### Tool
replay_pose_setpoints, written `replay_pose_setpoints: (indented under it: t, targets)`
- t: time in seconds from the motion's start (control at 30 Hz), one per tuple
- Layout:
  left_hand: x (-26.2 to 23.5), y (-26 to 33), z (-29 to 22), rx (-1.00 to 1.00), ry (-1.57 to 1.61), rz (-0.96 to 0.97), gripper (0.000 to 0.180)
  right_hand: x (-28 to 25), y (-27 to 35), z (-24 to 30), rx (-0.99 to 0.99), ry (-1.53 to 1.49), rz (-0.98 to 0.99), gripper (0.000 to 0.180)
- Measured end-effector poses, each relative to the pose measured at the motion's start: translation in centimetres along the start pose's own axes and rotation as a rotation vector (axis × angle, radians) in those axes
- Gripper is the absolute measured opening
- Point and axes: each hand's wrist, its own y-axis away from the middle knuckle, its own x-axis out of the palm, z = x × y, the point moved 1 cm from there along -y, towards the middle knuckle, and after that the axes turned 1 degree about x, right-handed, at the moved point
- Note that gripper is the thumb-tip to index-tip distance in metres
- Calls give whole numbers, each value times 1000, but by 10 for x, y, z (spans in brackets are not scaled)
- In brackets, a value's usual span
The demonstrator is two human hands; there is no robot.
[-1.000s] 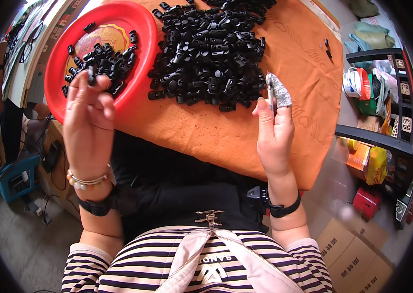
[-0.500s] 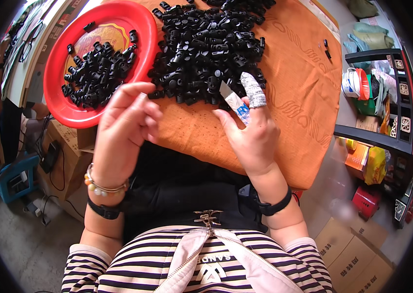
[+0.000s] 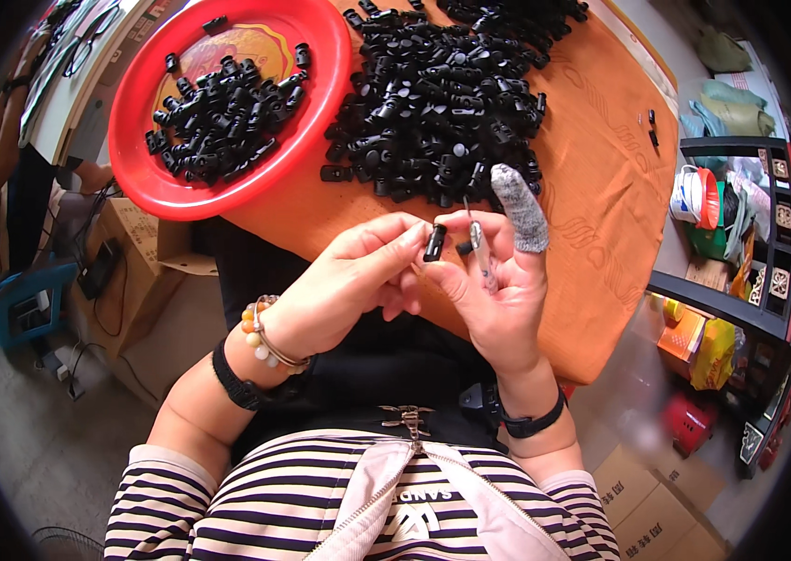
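Observation:
Between the thumb and finger of my left hand (image 3: 344, 276) is a small black plastic cord lock (image 3: 435, 243), held upright above the table's near edge. The fingertips of my right hand (image 3: 503, 290) meet it from the other side. That hand also grips a thin blade with a whitish wrapped handle (image 3: 481, 254), partly hidden by the fingers. Another small black bit (image 3: 464, 249) shows beside the handle. A grey knitted finger sleeve (image 3: 520, 208) covers one raised right finger. Beyond my hands lies a big heap of black cord locks (image 3: 442, 103).
A red round tray (image 3: 143, 178) holding more cord locks stands at the table's left. Orange cloth (image 3: 592, 234) covers the table, with a few loose black pieces (image 3: 653, 129) at its right. Cardboard boxes (image 3: 638, 505) and a dark shelf rack (image 3: 723, 299) stand right; another person's arm shows far left.
My left hand has moved right from beside the tray and now holds a cord lock against my right fingertips. The right hand has turned the blade more upright. The view has shifted slightly.

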Motion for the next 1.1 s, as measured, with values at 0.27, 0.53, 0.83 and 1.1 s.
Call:
replay_pose_setpoints:
  t: [0.27, 0.53, 0.83, 1.1]
  targets:
    - [-1, 2, 0, -85, 348, -12, 21, 13, 4, 1, 37, -5, 43, 59]
    - [-1, 5, -6, 21, 339, -48, 19, 3, 4, 11, 51, 219, 78, 42]
    - [-3, 4, 0, 99, 278, -55, 19, 11, 9, 7, 151, 176, 86, 33]
    - [-2, 4, 0, 107, 280, -30, 15, 15, 9, 8, 156, 71, 45, 32]
